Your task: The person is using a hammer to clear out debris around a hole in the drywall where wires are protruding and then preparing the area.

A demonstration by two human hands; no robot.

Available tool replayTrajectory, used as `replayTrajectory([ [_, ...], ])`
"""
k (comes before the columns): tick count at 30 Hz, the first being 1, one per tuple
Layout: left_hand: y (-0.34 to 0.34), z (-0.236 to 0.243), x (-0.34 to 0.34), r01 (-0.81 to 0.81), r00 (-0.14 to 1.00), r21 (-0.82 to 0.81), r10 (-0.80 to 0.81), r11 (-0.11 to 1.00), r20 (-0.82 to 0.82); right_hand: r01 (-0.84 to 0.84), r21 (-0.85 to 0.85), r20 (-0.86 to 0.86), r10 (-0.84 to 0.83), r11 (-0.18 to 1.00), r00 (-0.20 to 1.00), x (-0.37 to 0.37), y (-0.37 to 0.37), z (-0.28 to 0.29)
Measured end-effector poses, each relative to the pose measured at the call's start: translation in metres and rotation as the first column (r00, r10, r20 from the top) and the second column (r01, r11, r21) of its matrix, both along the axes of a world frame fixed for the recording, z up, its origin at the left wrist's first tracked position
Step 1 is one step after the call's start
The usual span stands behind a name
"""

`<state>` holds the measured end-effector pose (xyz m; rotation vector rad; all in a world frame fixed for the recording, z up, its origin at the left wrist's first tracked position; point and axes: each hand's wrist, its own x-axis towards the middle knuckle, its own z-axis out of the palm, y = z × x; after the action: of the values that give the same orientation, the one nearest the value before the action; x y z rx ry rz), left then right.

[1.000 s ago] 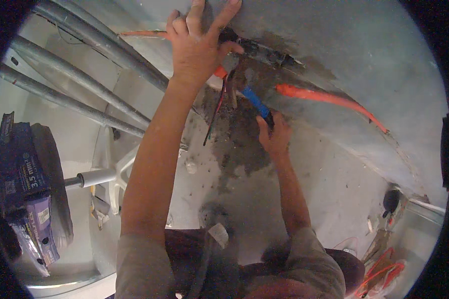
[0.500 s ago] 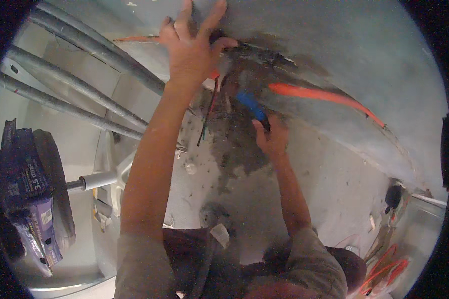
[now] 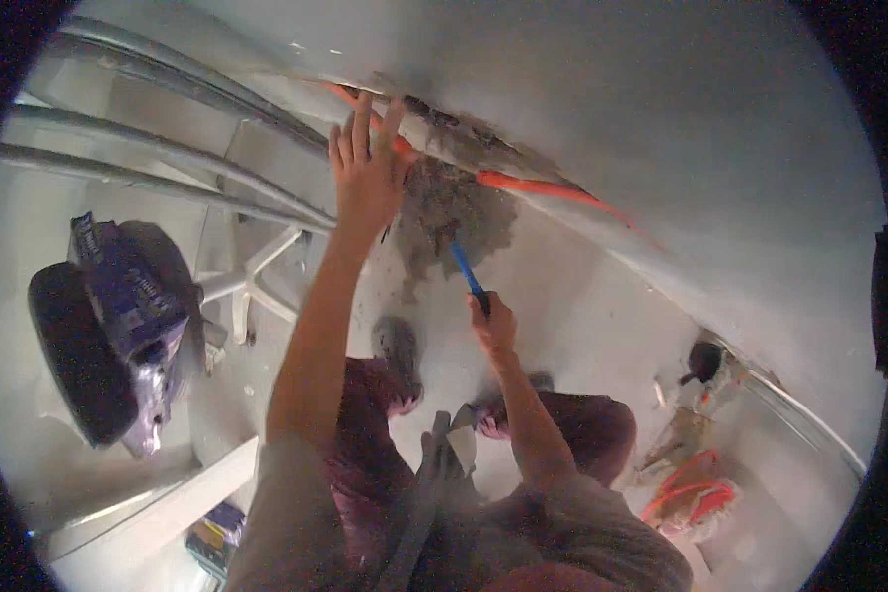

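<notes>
My right hand (image 3: 493,324) is closed round the black grip of a hand tool with a blue shaft (image 3: 468,266). Its far end lies over the dark, wet-looking patch (image 3: 479,212) at the foot of the wall, and the kind of head cannot be made out. My left hand (image 3: 367,178) has its fingers stretched out, beside an orange corrugated conduit (image 3: 405,148) that passes behind them. Farther right, another length of orange conduit (image 3: 538,187) runs along the broken groove in the wall.
Several grey pipes (image 3: 168,148) slant across the upper left. Below them stands a dark chair (image 3: 84,355) with a purple package (image 3: 133,286) on it and a pale base (image 3: 257,276). Orange tubing (image 3: 696,488) and a black object (image 3: 703,362) lie at right.
The view has shifted back, showing more of my legs and the floor. My right hand has drawn the blue tool nearer me, and my left hand sits lower on the wall.
</notes>
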<state>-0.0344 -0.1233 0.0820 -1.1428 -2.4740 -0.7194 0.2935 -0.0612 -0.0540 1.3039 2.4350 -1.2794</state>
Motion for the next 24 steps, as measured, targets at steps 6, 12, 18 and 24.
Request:
replayTrajectory([
  [6,-0.085,0.042,0.166,-0.217,0.665,-0.139,0.251,0.966,0.703,-0.129,-0.024,0.460,0.125,0.991,0.879,0.065,0.005,0.067],
  [12,-0.142,0.101,0.318,0.111,0.489,-0.118,0.049,0.987,0.871,-0.102,-0.280,0.692,0.274,0.955,0.668,0.141,0.041,0.122],
  [18,-0.168,0.198,0.295,0.145,0.248,-0.164,0.125,0.976,0.961,-0.010,-0.096,0.636,0.069,0.995,0.769,0.315,0.004,0.197],
  [24,-0.298,0.176,0.302,-0.143,-0.174,-0.309,0.283,0.940,0.943,0.047,-0.099,0.598,0.021,0.994,0.801,0.538,-0.069,0.266],
])
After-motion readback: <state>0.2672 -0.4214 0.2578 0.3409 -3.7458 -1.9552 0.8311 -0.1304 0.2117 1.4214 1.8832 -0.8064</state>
